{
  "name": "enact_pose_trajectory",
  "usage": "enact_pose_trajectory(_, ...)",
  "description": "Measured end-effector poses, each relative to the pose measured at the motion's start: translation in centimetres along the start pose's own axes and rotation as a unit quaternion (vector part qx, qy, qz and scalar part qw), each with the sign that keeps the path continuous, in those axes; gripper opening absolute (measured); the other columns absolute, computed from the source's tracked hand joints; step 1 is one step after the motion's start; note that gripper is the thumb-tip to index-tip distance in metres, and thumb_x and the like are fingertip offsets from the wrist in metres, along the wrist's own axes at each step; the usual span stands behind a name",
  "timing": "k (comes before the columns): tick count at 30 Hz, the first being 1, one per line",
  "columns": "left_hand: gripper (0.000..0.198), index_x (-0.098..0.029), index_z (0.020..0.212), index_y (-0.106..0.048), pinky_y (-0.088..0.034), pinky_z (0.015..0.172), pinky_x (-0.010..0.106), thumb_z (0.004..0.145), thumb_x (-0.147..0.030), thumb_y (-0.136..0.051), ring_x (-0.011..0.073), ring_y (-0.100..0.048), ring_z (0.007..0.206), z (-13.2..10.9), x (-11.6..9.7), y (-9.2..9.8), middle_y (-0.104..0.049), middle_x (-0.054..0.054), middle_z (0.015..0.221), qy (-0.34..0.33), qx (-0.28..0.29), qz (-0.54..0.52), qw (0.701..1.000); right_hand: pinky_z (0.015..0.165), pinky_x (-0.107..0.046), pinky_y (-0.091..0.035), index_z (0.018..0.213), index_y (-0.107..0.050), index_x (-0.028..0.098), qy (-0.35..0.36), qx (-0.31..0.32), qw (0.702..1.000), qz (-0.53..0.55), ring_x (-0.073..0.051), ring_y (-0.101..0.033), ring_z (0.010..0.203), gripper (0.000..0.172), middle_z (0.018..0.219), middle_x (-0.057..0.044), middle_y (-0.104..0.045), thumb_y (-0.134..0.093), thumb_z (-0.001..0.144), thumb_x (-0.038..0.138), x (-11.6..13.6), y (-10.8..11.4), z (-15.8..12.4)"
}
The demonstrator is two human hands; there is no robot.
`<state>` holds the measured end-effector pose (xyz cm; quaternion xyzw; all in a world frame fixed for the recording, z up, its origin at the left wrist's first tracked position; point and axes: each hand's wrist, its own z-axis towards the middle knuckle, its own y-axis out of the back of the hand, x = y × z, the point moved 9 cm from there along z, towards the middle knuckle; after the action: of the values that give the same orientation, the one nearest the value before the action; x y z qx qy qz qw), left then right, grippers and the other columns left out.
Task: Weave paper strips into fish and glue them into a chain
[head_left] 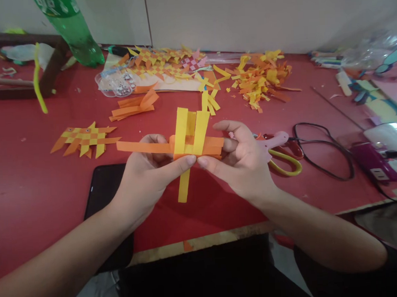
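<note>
Between both hands are yellow and orange paper strips [181, 131], folded and interlaced, held above the table's front. My left hand [149, 169] grips them from the left, its thumb pressed on the lower edge. From the right, my right hand [240, 157] pinches the same strips, thumb tip close to the other thumb, index finger raised. Yellow ends point up and one hangs down; a long orange end sticks out left. A woven orange and yellow paper fish [86, 140] with stick-on eyes lies to the left. Loose orange strips [134, 105] rest beyond my left hand.
A black phone [104, 193] lies under my left forearm. Scissors [282, 155] and a black cable [339, 167] are at right. Behind lie more woven pieces [160, 62], a heap of paper scraps [261, 76] and a tray of eyes [115, 84]. A green bottle [79, 37] stands back left.
</note>
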<state>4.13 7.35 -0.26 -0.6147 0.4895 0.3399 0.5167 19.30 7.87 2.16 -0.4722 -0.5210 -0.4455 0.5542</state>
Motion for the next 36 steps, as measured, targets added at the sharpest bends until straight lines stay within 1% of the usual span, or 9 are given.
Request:
enact_pose_trajectory(4, 0.028, -0.023, 0.089, -0.060, -0.056, 0.081, 0.027, 0.073, -0.024, -0.083, 0.0144, -0.071, 0.082, 0.0, -0.1, -0.3, -0.071, -0.004, 0.079, -0.003, 0.019, 0.018, 1.000, 0.071, -0.027, -0.062, 0.111, -0.043, 0.026, 0.003, 0.001, 1.000, 0.002, -0.015, -0.074, 0.079, 0.052, 0.087, 0.003, -0.074, -0.081, 0.076, 0.031, 0.0, 0.0, 0.0)
enact_pose_trajectory(9, 0.020, -0.019, 0.092, -0.069, -0.057, 0.083, 0.029, 0.077, -0.024, -0.080, 0.0185, -0.072, 0.090, -0.2, -0.1, -0.9, -0.074, 0.001, 0.088, -0.004, 0.051, 0.026, 0.998, 0.067, -0.026, -0.062, 0.110, -0.043, 0.026, 0.006, 0.001, 1.000, 0.001, -0.012, -0.073, 0.071, 0.050, 0.080, 0.005, -0.073, -0.080, 0.076, 0.030, 0.1, 0.1, -0.1)
enact_pose_trajectory(16, 0.030, -0.022, 0.082, -0.061, -0.056, 0.083, 0.028, 0.068, -0.022, -0.087, 0.0164, -0.071, 0.089, -0.1, 0.1, 0.1, -0.074, -0.002, 0.088, 0.005, -0.007, -0.003, 1.000, 0.068, -0.026, -0.061, 0.109, -0.044, 0.026, 0.006, -0.008, 1.000, -0.001, -0.013, -0.073, 0.073, 0.050, 0.083, 0.004, -0.074, -0.080, 0.075, 0.028, 0.2, 0.2, 0.0)
enact_pose_trajectory(22, 0.018, -0.019, 0.089, -0.075, -0.058, 0.077, 0.029, 0.074, -0.026, -0.082, 0.0169, -0.071, 0.078, 0.2, 0.7, -0.4, -0.077, 0.002, 0.080, 0.040, 0.032, 0.010, 0.999, 0.069, -0.028, -0.061, 0.110, -0.044, 0.026, 0.027, -0.032, 0.999, -0.018, -0.013, -0.071, 0.073, 0.051, 0.081, 0.005, -0.072, -0.080, 0.074, 0.026, 0.3, 0.9, 0.1)
enact_pose_trajectory(25, 0.012, -0.018, 0.084, -0.077, -0.058, 0.077, 0.028, 0.076, -0.027, -0.081, 0.0164, -0.071, 0.076, 0.4, 0.6, -0.3, -0.077, 0.003, 0.080, 0.028, 0.033, 0.012, 0.999, 0.071, -0.031, -0.062, 0.112, -0.043, 0.026, 0.036, -0.034, 0.998, -0.030, -0.015, -0.072, 0.077, 0.052, 0.084, 0.004, -0.071, -0.080, 0.075, 0.029, 0.4, 1.0, 0.2)
enact_pose_trajectory(27, 0.009, -0.018, 0.076, -0.077, -0.058, 0.077, 0.027, 0.077, -0.027, -0.080, 0.0163, -0.071, 0.075, 0.4, 0.4, -0.5, -0.078, 0.003, 0.079, 0.018, 0.045, 0.010, 0.999, 0.074, -0.033, -0.062, 0.115, -0.043, 0.028, 0.029, -0.027, 0.999, -0.032, -0.017, -0.073, 0.081, 0.055, 0.088, 0.003, -0.072, -0.080, 0.074, 0.031, 0.3, 0.9, 0.2)
enact_pose_trajectory(30, 0.004, -0.020, 0.077, -0.078, -0.058, 0.081, 0.027, 0.078, -0.024, -0.079, 0.0175, -0.073, 0.081, 0.2, 0.2, -0.9, -0.078, 0.003, 0.083, 0.011, 0.061, 0.009, 0.998, 0.075, -0.033, -0.062, 0.117, -0.044, 0.030, 0.007, -0.019, 1.000, -0.023, -0.018, -0.073, 0.083, 0.059, 0.092, 0.003, -0.071, -0.082, 0.072, 0.032, -0.1, 0.6, 0.2)
enact_pose_trajectory(33, 0.004, -0.021, 0.081, -0.078, -0.058, 0.085, 0.028, 0.077, -0.022, -0.079, 0.0177, -0.073, 0.081, 0.0, 0.0, -0.9, -0.078, 0.002, 0.083, 0.007, 0.060, 0.005, 0.998, 0.071, -0.035, -0.063, 0.117, -0.046, 0.031, -0.011, -0.010, 1.000, -0.009, -0.018, -0.073, 0.076, 0.058, 0.088, 0.004, -0.071, -0.083, 0.073, 0.034, -0.4, 0.5, 0.2)
enact_pose_trajectory(36, 0.004, -0.020, 0.076, -0.077, -0.059, 0.083, 0.028, 0.077, -0.022, -0.080, 0.0174, -0.074, 0.077, 0.0, 0.1, -0.8, -0.077, 0.001, 0.077, 0.017, 0.049, 0.000, 0.999, 0.066, -0.036, -0.063, 0.116, -0.046, 0.031, -0.029, 0.006, 0.999, -0.014, -0.017, -0.071, 0.068, 0.058, 0.082, 0.006, -0.069, -0.083, 0.073, 0.037, -0.6, 0.3, 0.2)
